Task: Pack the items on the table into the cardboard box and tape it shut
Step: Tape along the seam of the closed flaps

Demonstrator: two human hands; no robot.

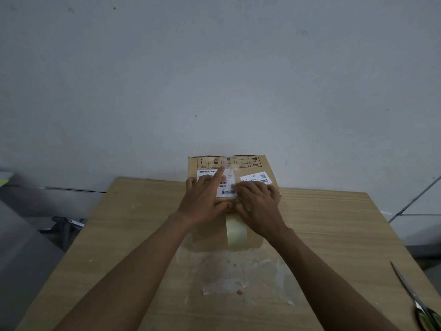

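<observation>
On the closed brown cardboard box [207, 237], the left hand [202, 199] presses clear tape [229, 163] with a straight forefinger; the right hand [257, 206] lies flat beside it.

Both arms are bare, the skin uncovered from the bottom edge of the frame up to the fingertips near the centre. The left forearm [133, 271] fills the lower left and the right forearm [322, 271] the lower right. Each is slim and smooth, narrowing at the wrist. The left hand [202, 201] and right hand [257, 206], just below the frame's centre, show their backs, with knuckles and faint tendon lines on the right one. The fingers are slender, the nails too small to make out. One left fingertip is blurred.
</observation>
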